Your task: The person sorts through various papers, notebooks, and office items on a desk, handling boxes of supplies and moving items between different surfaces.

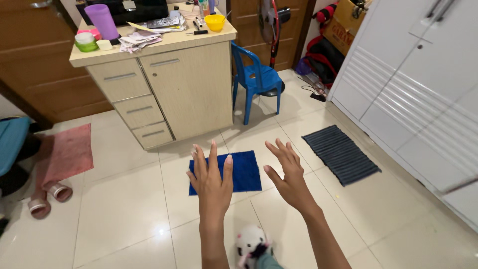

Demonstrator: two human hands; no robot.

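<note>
plush toy (250, 242) lowest; left hand (213, 180), right hand (289, 175) spread empty over blue mat (244, 172).

Two empty hands, left (213, 180) and right (288, 174) (fingers spread), above a blue mat (246, 172) on pale tiles.

A single head-worn view looks steeply down and forward from standing height over a tiled floor (124, 209); the left hand (211, 182) and right hand (289, 179) fill the lower centre, close to the lens; beyond the fingertips lie a blue mat (246, 172), then a cabinet (164, 84), farther off; no second view overlaps it.
</note>
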